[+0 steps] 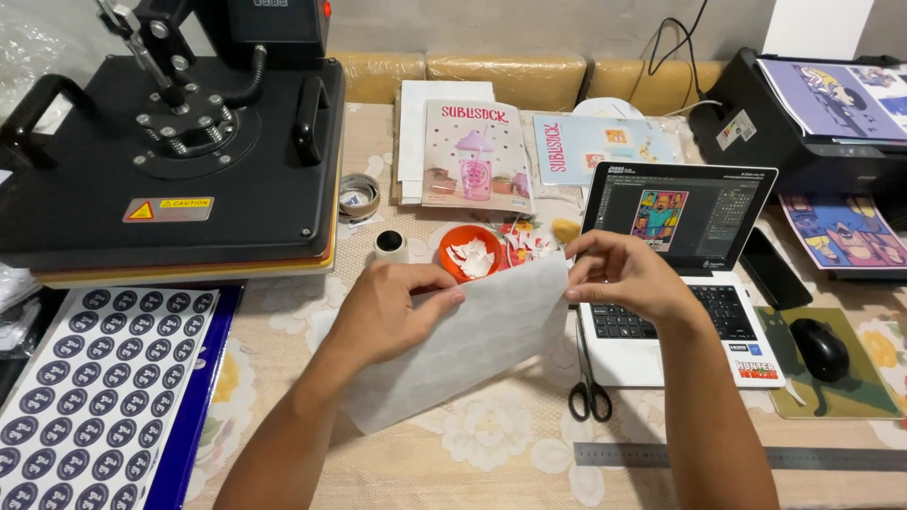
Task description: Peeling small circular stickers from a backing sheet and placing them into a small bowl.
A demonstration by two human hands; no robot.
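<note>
Both my hands hold up a white translucent sheet (472,345) with faint round shapes on it, above the table's middle. My left hand (392,307) pinches its upper left edge. My right hand (624,274) pinches its upper right corner, just in front of the open laptop (704,227). Behind the sheet sits a small orange bowl (470,253) with white paper scraps in it.
A black heat press (179,151) fills the back left. A sheet of round dark stickers (94,397) lies front left. Black scissors (588,382), a metal ruler (756,458), a mouse (818,348) on its pad, a phone (773,267), a printer (822,123), tape rolls (359,195) and paper packs (475,156) lie around.
</note>
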